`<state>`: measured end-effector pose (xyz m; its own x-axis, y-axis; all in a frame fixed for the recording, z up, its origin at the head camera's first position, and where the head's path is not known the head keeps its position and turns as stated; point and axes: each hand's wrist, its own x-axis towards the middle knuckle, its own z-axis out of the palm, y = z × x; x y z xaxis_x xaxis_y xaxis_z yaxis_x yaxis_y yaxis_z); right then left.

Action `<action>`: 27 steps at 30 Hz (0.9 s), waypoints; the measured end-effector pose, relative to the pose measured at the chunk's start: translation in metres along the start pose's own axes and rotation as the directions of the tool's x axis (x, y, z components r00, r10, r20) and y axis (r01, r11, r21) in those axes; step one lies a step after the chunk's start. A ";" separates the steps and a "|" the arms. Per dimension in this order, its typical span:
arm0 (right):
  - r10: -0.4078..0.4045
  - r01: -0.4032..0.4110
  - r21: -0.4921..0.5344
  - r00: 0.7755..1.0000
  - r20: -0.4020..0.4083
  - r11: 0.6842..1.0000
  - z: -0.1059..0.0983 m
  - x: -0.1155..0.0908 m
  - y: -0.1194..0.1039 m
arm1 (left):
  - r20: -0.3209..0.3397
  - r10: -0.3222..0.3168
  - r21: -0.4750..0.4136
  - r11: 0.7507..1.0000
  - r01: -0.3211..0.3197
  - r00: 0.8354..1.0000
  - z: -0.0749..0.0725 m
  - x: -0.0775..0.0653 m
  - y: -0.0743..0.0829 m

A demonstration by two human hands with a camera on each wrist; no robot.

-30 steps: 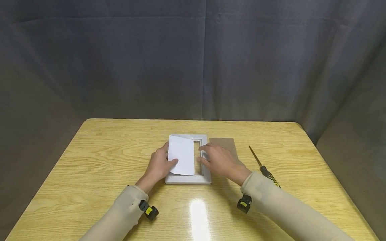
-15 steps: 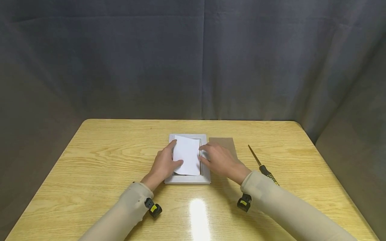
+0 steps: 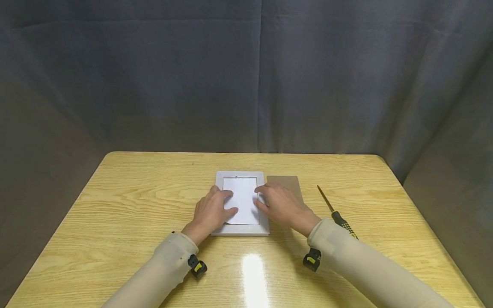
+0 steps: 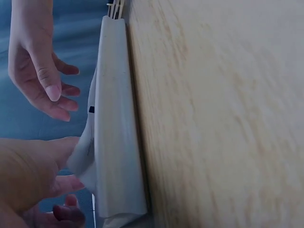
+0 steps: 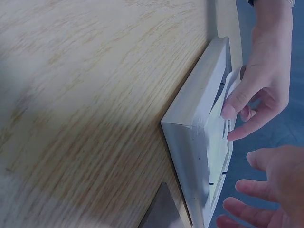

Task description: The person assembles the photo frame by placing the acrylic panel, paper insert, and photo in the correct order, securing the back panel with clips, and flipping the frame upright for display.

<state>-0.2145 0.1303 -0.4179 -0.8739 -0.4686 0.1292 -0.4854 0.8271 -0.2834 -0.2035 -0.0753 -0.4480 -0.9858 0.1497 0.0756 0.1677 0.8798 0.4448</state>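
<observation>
A white picture frame (image 3: 240, 229) lies on the table with a white sheet of paper (image 3: 244, 201) inside its opening. My left hand (image 3: 211, 210) is over the frame's left side, thumb and forefinger extended onto the sheet. In the left wrist view, a corner of the paper (image 4: 83, 164) bends up above the frame's side beside that hand. My right hand (image 3: 283, 204) is above the frame's right side, holding nothing; its fingers (image 5: 256, 187) are spread and loosely bent in the right wrist view. Small dark tabs show along the frame's inner edge.
A brown backing board (image 3: 286, 183) lies just right of the frame, partly under my right hand. Farther right is a screwdriver (image 3: 337, 216) with a black and yellow handle, partly covered by my right sleeve. A grey curtain (image 3: 246, 85) hangs behind the table (image 3: 154, 171).
My left hand has brought the paper rightward and down into the frame's opening, and its fingers have shifted from the sheet's left edge onto its top. The right hand has stayed in place.
</observation>
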 end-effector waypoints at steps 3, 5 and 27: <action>0.001 -0.001 -0.002 1.000 0.001 1.000 0.000 0.000 0.000 | -0.009 0.017 0.024 1.000 -0.017 1.000 0.001 0.000 0.000; 0.003 -0.003 0.000 1.000 0.002 1.000 0.000 0.000 -0.001 | -0.012 0.041 0.052 0.998 -0.040 0.999 0.002 0.000 0.000; 0.009 -0.009 -0.005 1.000 0.007 1.000 -0.001 -0.001 -0.001 | 0.042 0.167 0.143 0.975 -0.172 0.985 0.003 -0.003 -0.001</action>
<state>-0.2130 0.1309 -0.4169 -0.8779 -0.4636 0.1200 -0.4779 0.8326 -0.2799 -0.2008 -0.0756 -0.4511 -0.9431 0.3133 0.1116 0.3325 0.8964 0.2932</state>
